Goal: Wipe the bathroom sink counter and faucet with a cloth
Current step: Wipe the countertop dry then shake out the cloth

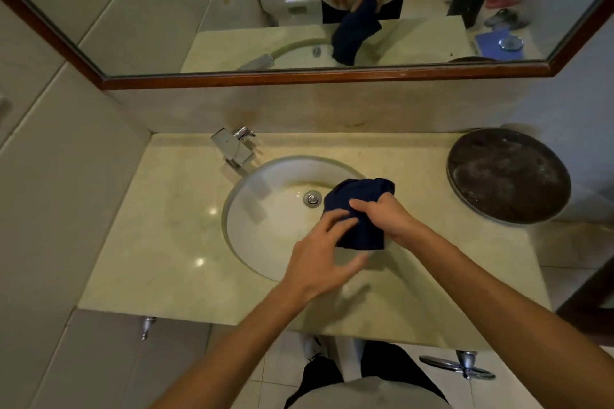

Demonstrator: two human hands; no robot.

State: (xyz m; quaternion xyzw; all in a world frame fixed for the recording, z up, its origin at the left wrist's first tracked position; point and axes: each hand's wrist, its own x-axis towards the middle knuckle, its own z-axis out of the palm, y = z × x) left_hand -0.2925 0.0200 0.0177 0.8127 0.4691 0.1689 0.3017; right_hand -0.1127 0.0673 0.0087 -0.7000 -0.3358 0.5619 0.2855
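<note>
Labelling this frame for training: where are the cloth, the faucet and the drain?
cloth [360, 199]: head view, upper bunched part.
faucet [232, 148]: head view, flat top of spout.
drain [312, 198]: head view, metal plug centre.

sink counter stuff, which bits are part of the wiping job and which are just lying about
Part of the job:
dark blue cloth, gripped by the right hand over the basin, left hand touching it
faucet
counter

Just lying about:
round dark tray at the counter's right end
mirror above
drain plug in the basin
</note>
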